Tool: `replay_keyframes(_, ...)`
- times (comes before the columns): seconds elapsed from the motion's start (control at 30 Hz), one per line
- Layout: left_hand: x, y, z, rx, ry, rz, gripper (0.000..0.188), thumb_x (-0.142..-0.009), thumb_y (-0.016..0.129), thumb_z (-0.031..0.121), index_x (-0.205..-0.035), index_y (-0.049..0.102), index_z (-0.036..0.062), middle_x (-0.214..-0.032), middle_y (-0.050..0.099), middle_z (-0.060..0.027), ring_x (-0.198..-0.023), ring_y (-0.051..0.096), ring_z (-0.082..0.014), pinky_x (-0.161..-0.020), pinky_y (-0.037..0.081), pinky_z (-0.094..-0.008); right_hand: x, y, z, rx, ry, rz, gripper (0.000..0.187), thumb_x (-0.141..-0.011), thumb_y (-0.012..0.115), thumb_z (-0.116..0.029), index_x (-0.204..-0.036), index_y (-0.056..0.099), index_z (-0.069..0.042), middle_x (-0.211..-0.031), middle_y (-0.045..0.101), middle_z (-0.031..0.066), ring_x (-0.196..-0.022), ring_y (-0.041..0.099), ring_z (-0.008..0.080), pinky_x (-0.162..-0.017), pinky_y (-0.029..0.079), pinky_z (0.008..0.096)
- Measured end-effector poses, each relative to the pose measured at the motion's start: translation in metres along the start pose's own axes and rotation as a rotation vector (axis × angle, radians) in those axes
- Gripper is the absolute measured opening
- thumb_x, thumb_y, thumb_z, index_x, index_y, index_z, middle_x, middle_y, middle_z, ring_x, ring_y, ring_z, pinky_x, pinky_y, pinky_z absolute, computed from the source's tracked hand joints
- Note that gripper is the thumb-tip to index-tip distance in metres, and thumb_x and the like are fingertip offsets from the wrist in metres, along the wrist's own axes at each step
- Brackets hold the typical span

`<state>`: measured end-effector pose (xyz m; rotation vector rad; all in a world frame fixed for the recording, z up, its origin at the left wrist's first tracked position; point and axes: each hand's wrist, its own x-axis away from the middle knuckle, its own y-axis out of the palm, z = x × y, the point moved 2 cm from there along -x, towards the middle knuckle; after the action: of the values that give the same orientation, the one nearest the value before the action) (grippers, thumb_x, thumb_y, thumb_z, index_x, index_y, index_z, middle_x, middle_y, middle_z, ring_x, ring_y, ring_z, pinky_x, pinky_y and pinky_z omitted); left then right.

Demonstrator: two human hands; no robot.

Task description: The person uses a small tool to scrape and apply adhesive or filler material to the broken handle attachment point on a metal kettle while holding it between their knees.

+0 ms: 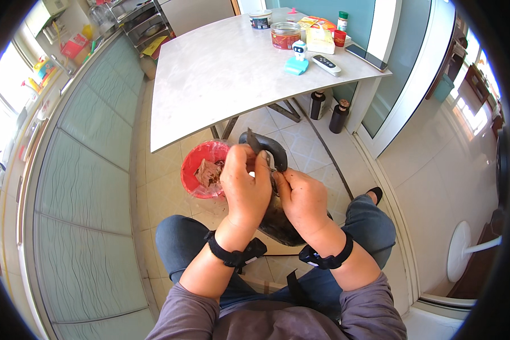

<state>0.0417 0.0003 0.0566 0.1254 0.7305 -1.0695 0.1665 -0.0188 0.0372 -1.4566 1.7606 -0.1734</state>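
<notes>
At the centre of the clock face, a dark curved piece [276, 153] sits between a person's two bare hands, low over the floor and in front of the seated body. It is smooth and almost black, bending like a hook, with a soft shine along its outer edge; its exact kind is hard to tell. Left hand [243, 184] grasps it from its inner side, thumb and fingers closed. Right hand [305, 198] pinches it near its lower end, the fingertips partly hidden. Just below, toward six o'clock, a larger dark rounded shape [283, 224] shows between the forearms; whether the two are joined cannot be told.

At nine o'clock, beside the left hand, a red bucket [188, 178] with a clear plastic liner holds crumpled pinkish-brown matter [208, 171] and dark scraps.

Toward twelve o'clock stands a pale counter [209, 73]. Near its far edge, toward one o'clock, a clear tub [286, 39] wears a red label and a yellow-and-white packet [320, 41] carries printing, both too small to read. Nearer are a white-and-blue robot figure [298, 54] and a white remote [326, 65]
</notes>
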Motion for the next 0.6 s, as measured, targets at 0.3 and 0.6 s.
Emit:
replay_keyframes(0.3, -0.004, -0.016, -0.021, 0.001, 0.008, -0.009, 0.016, -0.093, 0.065, -0.004, -0.087, 0.05, 0.0013, -0.077, 0.061, -0.005, -0.064, 0.064, -0.0114, -0.057, 0.051, -0.0243, 0.003, -0.001, -0.004, -0.043, 0.01, -0.032, 0.024, -0.094, 0.066, -0.02, -0.077, 0.063, -0.004, -0.071, 0.063, 0.0175, -0.063, 0.061, 0.0398, -0.055, 0.046, 0.0448)
replay_keyframes(0.6, -0.015, -0.021, -0.02, 0.01, -0.076, 0.073, 0.014, -0.09, 0.066, -0.003, -0.087, 0.053, 0.0002, -0.072, 0.061, -0.0087, -0.062, 0.064, -0.016, -0.057, 0.049, -0.0288, 0.003, 0.002, -0.005, -0.018, -0.006, -0.075, 0.024, -0.097, 0.061, -0.02, -0.079, 0.06, -0.003, -0.074, 0.063, 0.0184, -0.066, 0.061, 0.0403, -0.056, 0.046, 0.0459)
